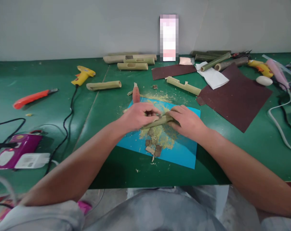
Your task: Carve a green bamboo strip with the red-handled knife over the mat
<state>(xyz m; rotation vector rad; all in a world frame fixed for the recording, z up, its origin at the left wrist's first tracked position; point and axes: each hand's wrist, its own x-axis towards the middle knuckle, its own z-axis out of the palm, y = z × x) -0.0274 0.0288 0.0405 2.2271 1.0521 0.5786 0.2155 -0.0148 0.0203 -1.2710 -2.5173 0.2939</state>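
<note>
"Any blade near your work?"

"Only the red cutter (34,98) at far left of the frame, well apart."

"And your grip?"

"My left hand (142,114), just left of centre, is closed on the left part of the bamboo piece (160,121), mid-frame over the blue sheet (185,158). My right hand (187,122) curls over its right end. What else my left presses there, I can't tell."

"Your advice?"

"Judging by the pale dust (169,141), it's smoothing: I'd brace the right end and rub lightly, evenly. If it drags, the brown sheet (237,99), right of frame, looks like fresh abrasive."
</note>
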